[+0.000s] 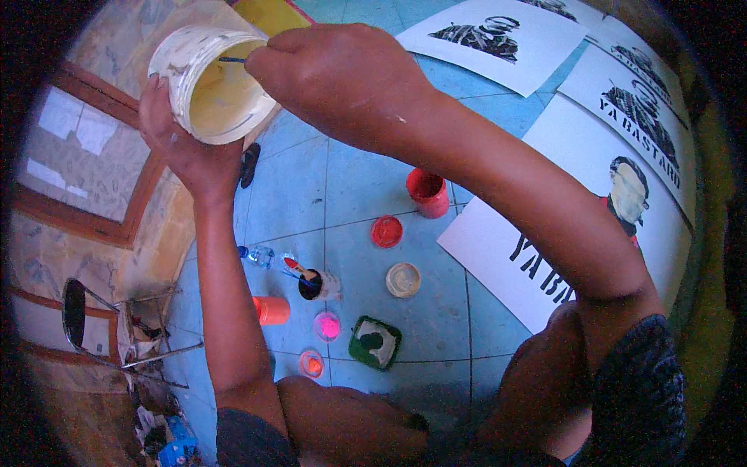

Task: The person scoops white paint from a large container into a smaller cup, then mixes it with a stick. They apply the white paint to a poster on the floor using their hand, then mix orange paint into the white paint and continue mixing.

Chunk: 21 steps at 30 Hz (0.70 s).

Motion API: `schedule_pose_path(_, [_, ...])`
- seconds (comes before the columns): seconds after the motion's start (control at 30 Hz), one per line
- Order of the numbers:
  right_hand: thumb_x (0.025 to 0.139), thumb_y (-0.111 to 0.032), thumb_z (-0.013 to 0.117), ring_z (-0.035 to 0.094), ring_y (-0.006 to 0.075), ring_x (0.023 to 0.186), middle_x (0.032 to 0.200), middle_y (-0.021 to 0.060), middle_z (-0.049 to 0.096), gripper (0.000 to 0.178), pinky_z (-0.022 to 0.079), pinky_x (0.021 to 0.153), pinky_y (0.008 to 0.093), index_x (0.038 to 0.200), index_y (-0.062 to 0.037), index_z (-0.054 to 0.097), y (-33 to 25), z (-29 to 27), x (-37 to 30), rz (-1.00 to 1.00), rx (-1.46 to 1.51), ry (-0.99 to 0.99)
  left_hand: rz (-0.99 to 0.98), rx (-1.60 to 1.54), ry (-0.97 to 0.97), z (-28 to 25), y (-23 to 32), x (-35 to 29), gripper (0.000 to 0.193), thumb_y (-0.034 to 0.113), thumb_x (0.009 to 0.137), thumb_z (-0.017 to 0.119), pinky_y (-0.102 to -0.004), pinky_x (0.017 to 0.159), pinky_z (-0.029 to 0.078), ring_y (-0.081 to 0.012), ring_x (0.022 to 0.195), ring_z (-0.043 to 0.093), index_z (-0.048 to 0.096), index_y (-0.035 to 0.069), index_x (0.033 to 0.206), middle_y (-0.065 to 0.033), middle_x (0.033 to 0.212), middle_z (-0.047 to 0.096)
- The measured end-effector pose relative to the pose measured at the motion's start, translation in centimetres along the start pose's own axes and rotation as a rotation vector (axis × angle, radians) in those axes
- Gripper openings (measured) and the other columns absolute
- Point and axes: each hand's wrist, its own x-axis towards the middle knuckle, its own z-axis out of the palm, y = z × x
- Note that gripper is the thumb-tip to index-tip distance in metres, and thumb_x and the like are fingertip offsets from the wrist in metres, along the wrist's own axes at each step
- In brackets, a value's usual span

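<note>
My left hand [175,140] is wrapped round the side of a white paint tub [173,66], tilting its mouth toward me. Cream paint [222,109] coats the inside of the tub. Closed in a pinch, my right hand [342,82] grips a thin dark paintbrush [232,60] that reaches into the tub's mouth. The brush's tip is hard to make out. Under my right forearm lies a large white sheet [498,233] with a stencilled portrait [627,194], its face filled in cream, and black lettering partly hidden by the arm.
Blue floor tiles hold a red paint pot [428,194], a red lid [387,232], a cream-smeared lid [403,280], a dark cup with brushes [320,286], an orange pot [272,310], a pink lid [327,326] and a green tray [375,342]. More prints [498,43] lie far right; a chair [117,327] stands left.
</note>
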Motion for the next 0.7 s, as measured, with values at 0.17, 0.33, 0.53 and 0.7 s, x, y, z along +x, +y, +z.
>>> schedule_pose_path(0.17, [0.079, -0.01, 0.06, 0.068, 0.029, 0.072, 0.078, 0.0112, 0.065, 0.007, 0.054, 0.058, 0.0431, 0.085, -0.0068, 0.058, -0.9, 0.3, -0.3, 0.037, 0.032, -0.062, 0.071, 0.007, 0.066, -0.7, -0.3, 0.8, 0.097, 0.025, 0.06, 0.089, -0.049, 0.107, 0.032, -0.0371, 0.128, 0.04, 0.032, 0.009, 0.137, -0.0173, 0.134, 0.041])
schedule_pose_path(0.33, [0.079, -0.012, 0.059, 0.069, 0.0324, 0.073, 0.079, 0.0157, 0.067, 0.01, 0.055, 0.059, 0.0442, 0.085, -0.005, 0.063, -0.8, -0.7, 1.1, 0.048, 0.124, 0.107, 0.094, 0.015, 0.079, -1.0, -0.9, 1.1, 0.099, 0.025, 0.06, 0.089, -0.0496, 0.108, 0.031, -0.0376, 0.128, 0.039, 0.03, 0.009, 0.137, -0.0166, 0.134, 0.04])
schedule_pose_path(0.53, [0.08, -0.016, 0.058, 0.069, 0.0334, 0.071, 0.078, 0.0151, 0.068, 0.013, 0.056, 0.057, 0.0438, 0.083, -0.0067, 0.066, -0.8, -1.6, 1.7, -0.072, 0.101, 0.201, 0.053, 0.02, 0.075, -1.4, -1.0, 1.7, 0.099, 0.026, 0.06, 0.089, -0.0483, 0.109, 0.03, -0.0366, 0.129, 0.036, 0.029, 0.009, 0.137, -0.0164, 0.134, 0.038])
schedule_pose_path(0.7, [0.077, -0.008, 0.061, 0.068, 0.0271, 0.068, 0.072, 0.0093, 0.064, 0.008, 0.053, 0.052, 0.0378, 0.084, -0.0071, 0.058, -1.4, -1.6, 1.4, -0.02, -0.024, 0.108, 0.053, 0.033, 0.092, -1.5, -0.5, 2.1, 0.1, 0.028, 0.06, 0.089, -0.0466, 0.108, 0.031, -0.0344, 0.128, 0.037, 0.028, 0.007, 0.137, -0.0155, 0.132, 0.038])
